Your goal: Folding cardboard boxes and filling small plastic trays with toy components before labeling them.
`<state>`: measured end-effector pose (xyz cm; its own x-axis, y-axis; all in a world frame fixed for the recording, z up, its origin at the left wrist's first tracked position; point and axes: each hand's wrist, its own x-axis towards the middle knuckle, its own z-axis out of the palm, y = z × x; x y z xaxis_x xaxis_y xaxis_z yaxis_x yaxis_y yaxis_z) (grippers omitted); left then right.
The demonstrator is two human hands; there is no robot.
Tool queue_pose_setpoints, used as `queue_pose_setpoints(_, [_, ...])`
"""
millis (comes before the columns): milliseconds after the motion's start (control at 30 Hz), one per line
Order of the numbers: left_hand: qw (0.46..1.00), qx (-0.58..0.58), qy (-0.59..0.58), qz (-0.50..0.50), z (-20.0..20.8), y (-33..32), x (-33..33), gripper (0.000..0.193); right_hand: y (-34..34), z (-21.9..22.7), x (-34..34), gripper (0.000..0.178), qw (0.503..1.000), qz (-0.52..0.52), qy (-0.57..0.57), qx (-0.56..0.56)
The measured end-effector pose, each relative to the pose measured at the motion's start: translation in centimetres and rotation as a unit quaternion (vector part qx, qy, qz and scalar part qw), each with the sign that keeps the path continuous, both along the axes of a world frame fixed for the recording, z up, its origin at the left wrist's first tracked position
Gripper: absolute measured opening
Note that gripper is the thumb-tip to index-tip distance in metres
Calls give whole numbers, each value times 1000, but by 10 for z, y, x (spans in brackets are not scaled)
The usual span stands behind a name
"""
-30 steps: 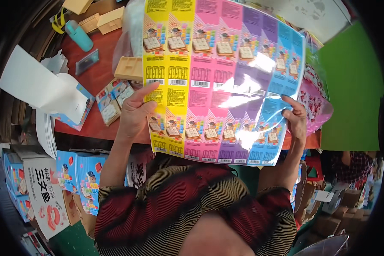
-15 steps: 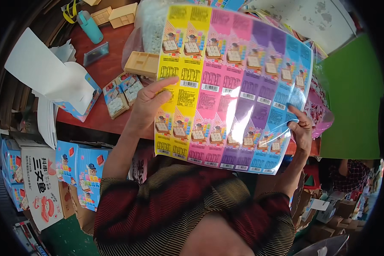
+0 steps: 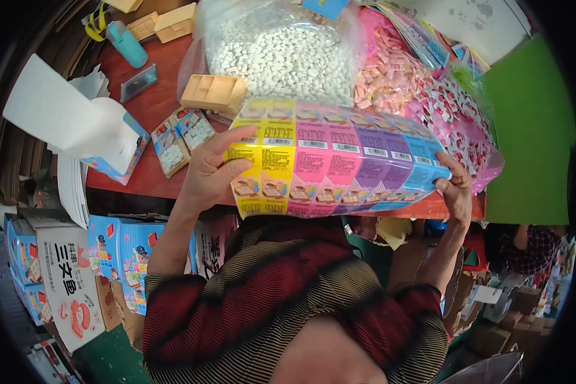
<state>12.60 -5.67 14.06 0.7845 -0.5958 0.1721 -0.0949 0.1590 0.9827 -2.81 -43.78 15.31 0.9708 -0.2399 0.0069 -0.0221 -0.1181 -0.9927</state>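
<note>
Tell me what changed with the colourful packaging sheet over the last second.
The striped packaging sheet tipped from upright and facing the camera to nearly flat, uncovering the bag of white pieces behind it. The left hand and right hand kept their grips on its side edges.

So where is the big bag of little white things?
In the head view, the bag of white pieces sits at the top middle of the red table, just behind the rainbow sheet and left of the pink packets.

Printed sheet (image 3: 339,160) hides table (image 3: 160,109) middle, probably both hands' fingertips.
</note>
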Motion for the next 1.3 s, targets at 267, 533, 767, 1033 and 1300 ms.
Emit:
queue_pose_setpoints(267, [996,90,16,-7,-1,21,-3,39,16,10,9,33,999,38,7,-33])
queue_pose_setpoints(533, [995,74,71,-18,5,19,-5,34,21,12,-2,31,999,51,8,5])
queue_pose_setpoints(767, [993,114,-5,1,1,23,-1,27,23,12,1,22,996,77,35,-14])
queue_pose_setpoints(1033, [963,242,121,-2,22,34,5,8,43,27,-3,11,994,63,85,-11])
queue_pose_setpoints(1300, [845,345,-408,42,23,5,1,21,43,0,20,7,983,52,131,-116])
